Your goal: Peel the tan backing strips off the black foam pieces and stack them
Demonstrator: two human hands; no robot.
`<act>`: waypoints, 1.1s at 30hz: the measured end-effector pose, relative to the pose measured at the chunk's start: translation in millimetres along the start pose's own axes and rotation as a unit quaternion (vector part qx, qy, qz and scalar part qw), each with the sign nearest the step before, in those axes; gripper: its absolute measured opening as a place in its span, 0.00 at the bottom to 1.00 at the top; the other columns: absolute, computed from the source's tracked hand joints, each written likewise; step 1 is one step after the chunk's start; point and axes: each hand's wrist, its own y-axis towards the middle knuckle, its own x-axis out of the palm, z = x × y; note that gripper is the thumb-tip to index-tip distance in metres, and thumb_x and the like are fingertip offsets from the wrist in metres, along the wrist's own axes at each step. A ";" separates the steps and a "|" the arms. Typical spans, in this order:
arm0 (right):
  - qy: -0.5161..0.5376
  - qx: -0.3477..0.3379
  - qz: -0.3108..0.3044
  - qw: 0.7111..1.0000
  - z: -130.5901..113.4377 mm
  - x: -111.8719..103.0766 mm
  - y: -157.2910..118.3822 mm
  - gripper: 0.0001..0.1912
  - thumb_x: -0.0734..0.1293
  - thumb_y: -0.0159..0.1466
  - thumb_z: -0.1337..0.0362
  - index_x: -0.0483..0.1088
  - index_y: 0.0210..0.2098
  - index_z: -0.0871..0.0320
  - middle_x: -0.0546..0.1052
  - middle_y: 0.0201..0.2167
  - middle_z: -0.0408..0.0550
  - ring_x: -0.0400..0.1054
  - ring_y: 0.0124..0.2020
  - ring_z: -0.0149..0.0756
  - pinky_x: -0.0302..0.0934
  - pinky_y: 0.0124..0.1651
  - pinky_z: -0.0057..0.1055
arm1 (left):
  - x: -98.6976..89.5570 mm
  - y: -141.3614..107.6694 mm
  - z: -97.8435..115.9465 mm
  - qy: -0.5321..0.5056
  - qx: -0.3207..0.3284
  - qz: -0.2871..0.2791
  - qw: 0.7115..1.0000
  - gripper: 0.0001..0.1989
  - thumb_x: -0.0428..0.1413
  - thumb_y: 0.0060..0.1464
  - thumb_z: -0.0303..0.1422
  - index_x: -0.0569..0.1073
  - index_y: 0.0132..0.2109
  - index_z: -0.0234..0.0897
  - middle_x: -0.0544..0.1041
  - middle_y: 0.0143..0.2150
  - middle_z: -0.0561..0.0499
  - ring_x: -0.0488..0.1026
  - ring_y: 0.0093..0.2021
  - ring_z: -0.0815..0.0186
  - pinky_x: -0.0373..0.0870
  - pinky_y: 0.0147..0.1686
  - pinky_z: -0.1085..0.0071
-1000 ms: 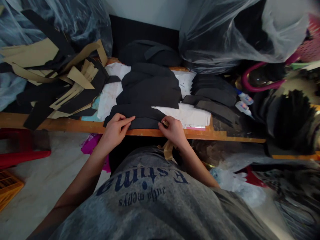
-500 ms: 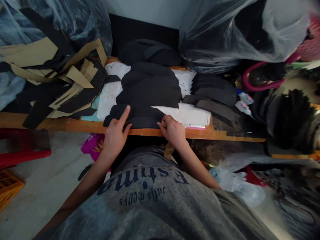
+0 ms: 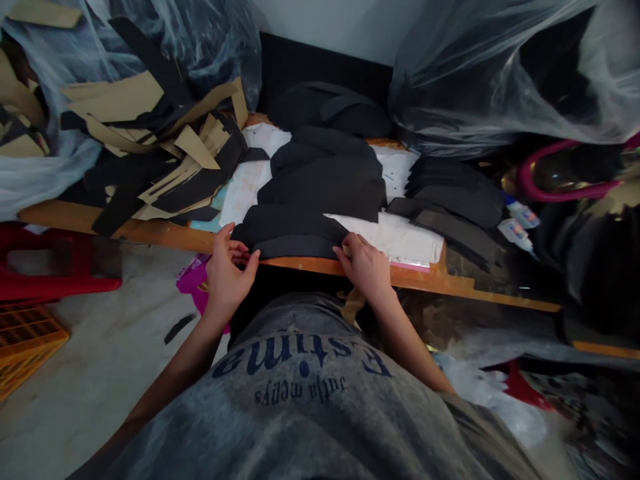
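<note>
A flat black curved piece (image 3: 300, 245), perhaps sheet foam or board, lies along the table's front edge, on top of other overlapping black pieces (image 3: 295, 219). My left hand (image 3: 227, 270) is at its left end, thumb in front and fingers curled behind. At the opposite end, my right hand (image 3: 365, 263) pinches the tip between thumb and bent fingers. A small tan bit shows among those right fingers; I cannot make out what it is. Behind my hands, more black pieces (image 3: 325, 183) overlap in a stack on white sheets (image 3: 410, 235).
Tan and black offcuts (image 3: 200, 150) are heaped at left beside a clear plastic bag (image 3: 220, 40). Black stacks (image 3: 453, 193) and small white bottles (image 3: 515, 232) stand right. A red stool (image 3: 65, 283) and yellow crate (image 3: 30, 340) are on the floor left. The wooden table edge (image 3: 310, 265) runs before me.
My left hand has drawn its outstretched index finger back from the top of the pieces to the left end. The right hand keeps its pinch. The whole view has shifted slightly.
</note>
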 end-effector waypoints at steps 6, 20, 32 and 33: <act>-0.002 0.002 -0.003 1.000 0.0 0.3 -0.8 0.12 0.61 0.73 0.53 0.69 0.45 0.55 0.79 0.43 0.49 0.73 0.33 0.39 0.44 0.28 0.32 | -2.4 -10.3 -3.6 0.107 0.214 0.139 0.961 0.23 0.56 0.60 0.27 0.69 0.62 0.38 0.78 0.51 0.43 0.78 0.49 0.60 0.74 0.51 0.62; 0.050 0.065 0.011 0.997 51.1 -6.5 0.4 0.13 0.68 0.67 0.52 0.70 0.40 0.55 0.80 0.33 0.51 0.73 0.34 0.45 0.51 0.32 0.32 | 5.1 -29.1 -60.7 0.257 0.365 -0.119 0.887 0.35 0.52 0.66 0.33 0.48 0.76 0.42 0.64 0.71 0.41 0.62 0.71 0.55 0.35 0.74 0.50; 0.350 -0.049 0.032 0.935 29.6 -1.0 -2.1 0.11 0.68 0.62 0.54 0.66 0.32 0.55 0.72 0.27 0.42 0.67 0.29 0.35 0.59 0.35 0.32 | -16.4 1.8 -61.9 0.202 0.347 -0.060 0.914 0.32 0.52 0.65 0.34 0.55 0.73 0.38 0.68 0.68 0.35 0.66 0.69 0.53 0.62 0.67 0.51; 0.386 -0.048 0.031 0.921 41.8 -7.5 -3.0 0.13 0.69 0.61 0.53 0.66 0.32 0.55 0.72 0.27 0.42 0.67 0.29 0.35 0.60 0.34 0.32 | -27.5 16.3 -64.2 0.201 0.324 -0.003 0.925 0.30 0.52 0.64 0.34 0.59 0.71 0.38 0.69 0.66 0.35 0.67 0.67 0.52 0.63 0.66 0.50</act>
